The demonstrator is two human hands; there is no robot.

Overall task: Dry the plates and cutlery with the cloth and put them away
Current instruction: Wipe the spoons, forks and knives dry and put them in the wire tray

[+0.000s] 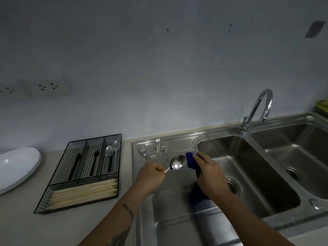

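1. Two bare forearms reach up from the bottom edge of the frame over a stainless-steel draining board (pixel 177 210), the left one tattooed.
2. At centre frame, the left hand (pixel 150 176) is clenched round the handle of a metal spoon (pixel 175 163), its bowl angled up and to the right.
3. Just right of the spoon's bowl, the right hand (pixel 211 176) grips a dark blue cloth (pixel 191 161); one bunched end of the cloth meets the bowl, while the rest hangs below the hand over the draining board.
4. Behind the hands, at the back of the draining board, a small pile of forks and spoons (pixel 156 150) lies near the wall.
5. Left of centre, a black wire cutlery tray (pixel 83 173) sits on the grey bench (pixel 21 219). Its upper compartments hold two black-handled pieces (pixel 85 163) and two spoons (pixel 111 151); pale chopsticks (pixel 83 191) fill the long front compartment.
6. At the far left edge, a stack of white plates (pixel 16 167) rests on the bench, well apart from the sink.
7. Right of frame, a double-bowl sink (pixel 248 167) takes up the lower right, with a curved chrome tap (pixel 257 110) rising behind the divider.
8. On the wall at upper left, a blurred white socket strip (pixel 46 87) is visible; something yellow-green (pixel 322 107) shows at the right edge, too cropped to identify.
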